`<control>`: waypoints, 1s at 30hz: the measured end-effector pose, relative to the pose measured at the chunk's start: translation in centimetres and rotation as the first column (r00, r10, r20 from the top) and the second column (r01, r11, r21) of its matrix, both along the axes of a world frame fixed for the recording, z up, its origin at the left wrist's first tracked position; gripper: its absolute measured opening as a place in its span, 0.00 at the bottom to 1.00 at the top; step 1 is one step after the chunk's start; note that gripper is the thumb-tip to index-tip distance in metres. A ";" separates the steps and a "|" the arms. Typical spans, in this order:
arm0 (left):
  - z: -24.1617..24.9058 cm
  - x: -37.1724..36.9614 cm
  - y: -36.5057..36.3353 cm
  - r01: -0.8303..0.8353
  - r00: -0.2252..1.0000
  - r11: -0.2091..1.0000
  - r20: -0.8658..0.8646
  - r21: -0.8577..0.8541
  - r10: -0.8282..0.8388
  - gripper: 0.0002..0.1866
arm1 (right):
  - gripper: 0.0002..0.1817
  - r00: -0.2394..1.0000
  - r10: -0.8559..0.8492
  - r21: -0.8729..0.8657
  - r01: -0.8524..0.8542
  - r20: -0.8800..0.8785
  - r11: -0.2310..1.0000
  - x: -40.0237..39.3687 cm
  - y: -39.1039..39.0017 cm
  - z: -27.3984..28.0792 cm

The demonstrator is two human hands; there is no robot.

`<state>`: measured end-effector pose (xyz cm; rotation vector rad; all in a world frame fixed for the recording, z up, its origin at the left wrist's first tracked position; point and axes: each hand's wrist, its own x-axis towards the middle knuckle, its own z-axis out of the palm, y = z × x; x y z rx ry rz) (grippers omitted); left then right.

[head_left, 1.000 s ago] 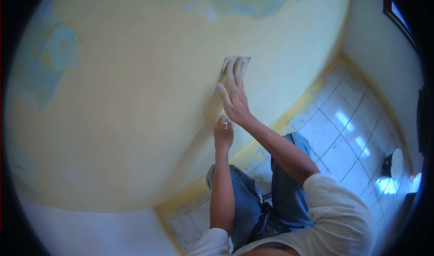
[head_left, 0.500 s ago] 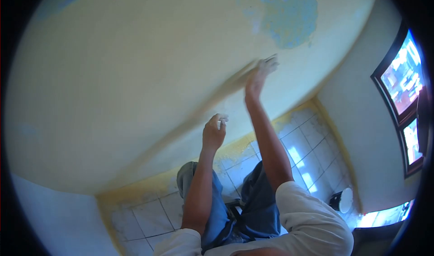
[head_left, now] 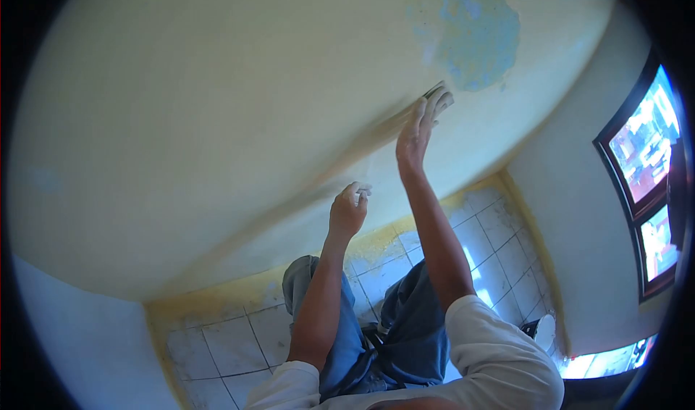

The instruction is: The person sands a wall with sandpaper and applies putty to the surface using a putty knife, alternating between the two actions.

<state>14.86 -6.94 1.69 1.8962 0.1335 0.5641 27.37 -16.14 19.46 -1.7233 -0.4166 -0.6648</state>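
Observation:
My right hand (head_left: 423,124) is raised against the pale wall (head_left: 239,120), its dusty fingers pressed over a thin, dark-edged sheet or pad (head_left: 436,89) just below a blue-green patch (head_left: 478,37). Lower and to the left, my left hand (head_left: 349,211) is curled near the wall. Its whitish fingertips are bent together, and a small pale thing between them is too small to name. Shadows of both arms fall on the wall.
White floor tiles (head_left: 235,345) with a yellow border run along the wall's foot below. At the right are a dark-framed window (head_left: 641,211) and a white bucket (head_left: 544,330) on the floor. My bent knees are beneath my arms.
The view has shifted slightly. My right hand, blurred before, shows sharply now, still high on the wall. My left hand remains curled at about the same place.

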 end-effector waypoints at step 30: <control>0.3 -0.1 0.9 0.147 0.981 0.987 -0.133 0.060 -0.139 0.12 | 0.42 0.996 0.089 0.195 -0.085 -0.009 0.977 0.5 -1.3 3.6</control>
